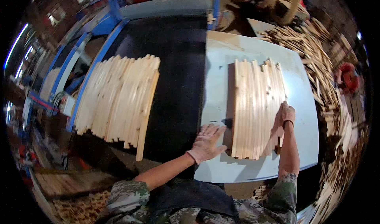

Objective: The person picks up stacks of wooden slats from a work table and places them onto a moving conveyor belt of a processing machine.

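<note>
Wooden strips point(255, 109): laid side by side on pale table point(304, 144). Left hand point(208, 142): fingers spread, strips untouched. Right hand point(288, 112): placed at right edge; fingers' grip cannot be told. Hazard: strips could be skewed by uneven pushing.

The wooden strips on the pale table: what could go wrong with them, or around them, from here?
1. The wooden strips show no visible binding, so uneven pressure from the right hand at their right side could spread or skew them.
2. Their ends are already uneven; a bump could worsen that.
3. The left hand lies by the pale table's left edge, beside the dark surface; fingers might get pinched if that surface moves.
</note>
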`<move>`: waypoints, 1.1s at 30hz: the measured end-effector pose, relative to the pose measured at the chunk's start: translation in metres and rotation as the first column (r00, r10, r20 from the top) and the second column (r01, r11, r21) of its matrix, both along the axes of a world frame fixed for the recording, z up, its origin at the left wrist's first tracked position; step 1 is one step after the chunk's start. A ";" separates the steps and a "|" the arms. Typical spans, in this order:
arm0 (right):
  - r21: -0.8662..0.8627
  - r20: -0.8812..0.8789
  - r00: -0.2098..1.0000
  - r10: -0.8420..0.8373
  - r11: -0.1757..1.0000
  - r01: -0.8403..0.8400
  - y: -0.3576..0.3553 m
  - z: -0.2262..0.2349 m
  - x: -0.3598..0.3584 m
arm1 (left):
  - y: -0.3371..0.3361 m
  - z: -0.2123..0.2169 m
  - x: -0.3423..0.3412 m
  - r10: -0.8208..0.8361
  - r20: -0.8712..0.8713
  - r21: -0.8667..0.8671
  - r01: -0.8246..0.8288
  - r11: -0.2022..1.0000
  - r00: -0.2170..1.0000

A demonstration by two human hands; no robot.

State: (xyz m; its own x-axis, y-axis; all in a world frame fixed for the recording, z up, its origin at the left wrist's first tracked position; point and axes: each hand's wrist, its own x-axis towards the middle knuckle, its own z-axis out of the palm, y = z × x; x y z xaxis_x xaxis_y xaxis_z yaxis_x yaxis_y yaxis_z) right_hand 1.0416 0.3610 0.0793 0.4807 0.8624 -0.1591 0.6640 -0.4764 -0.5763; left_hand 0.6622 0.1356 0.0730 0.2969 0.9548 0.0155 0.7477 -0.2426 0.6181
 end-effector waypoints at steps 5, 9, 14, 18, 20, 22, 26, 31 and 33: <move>-0.001 0.193 0.980 0.040 0.999 -0.040 -0.001 0.000 -0.033 | 0.008 -0.023 0.028 0.207 0.013 0.086 -0.207 0.974 0.978; 0.031 0.094 0.987 0.128 0.991 -0.131 -0.018 -0.008 -0.066 | 0.003 -0.031 0.026 0.299 -0.009 0.148 -0.294 0.944 0.954; 0.037 0.007 0.965 0.262 0.964 -0.262 -0.056 0.000 -0.146 | -0.033 -0.034 -0.055 0.375 -0.230 0.249 -0.318 0.915 0.898; -0.011 -0.022 0.911 0.413 0.911 -0.413 -0.084 0.003 -0.219 | -0.061 -0.028 -0.115 0.400 -0.377 0.232 -0.333 0.914 0.836; -0.027 -0.054 0.875 0.482 0.875 -0.484 -0.090 -0.009 -0.248 | -0.071 -0.038 -0.144 0.458 -0.375 0.288 -0.368 0.884 0.806; -0.027 -0.006 0.841 0.542 0.840 -0.541 -0.094 -0.015 -0.275 | -0.080 -0.009 -0.156 0.454 -0.443 0.190 -0.413 0.890 0.773; -0.084 -0.009 0.794 0.607 0.791 -0.606 -0.100 0.007 -0.309 | -0.099 -0.005 -0.172 0.482 -0.430 0.212 -0.433 0.876 0.763; 0.049 0.188 0.764 0.617 0.771 -0.635 -0.106 0.013 -0.339 | -0.101 0.000 -0.171 0.497 -0.420 0.221 -0.445 0.868 0.759; -0.006 0.248 0.745 0.619 0.770 -0.638 -0.105 0.013 -0.350 | -0.101 0.001 -0.171 0.494 -0.408 0.222 -0.441 0.869 0.768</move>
